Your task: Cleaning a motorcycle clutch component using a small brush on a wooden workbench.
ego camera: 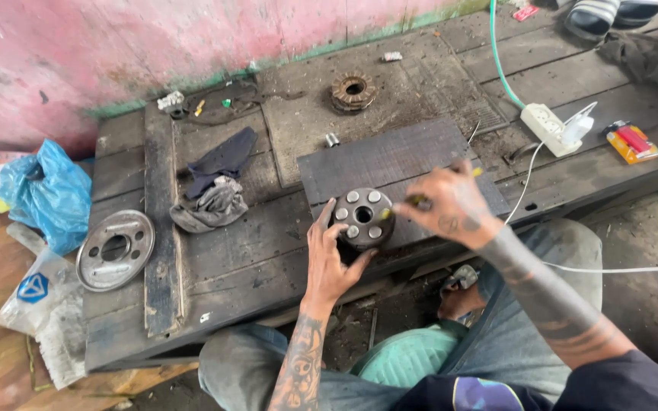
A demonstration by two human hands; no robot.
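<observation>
A dark round metal hub with several silver pins around a central hole rests on a dark rubber mat on the wooden bench. My left hand cups the hub's left side, fingers against its rim. My right hand is closed on a thin yellow-handled tool whose tip touches the hub's right edge.
A flat silver disc lies at the bench's left end, grey rags beside it. A rusty toothed ring sits at the back. A white power strip with a green cable, a yellow-red packet and blue plastic bags surround the bench.
</observation>
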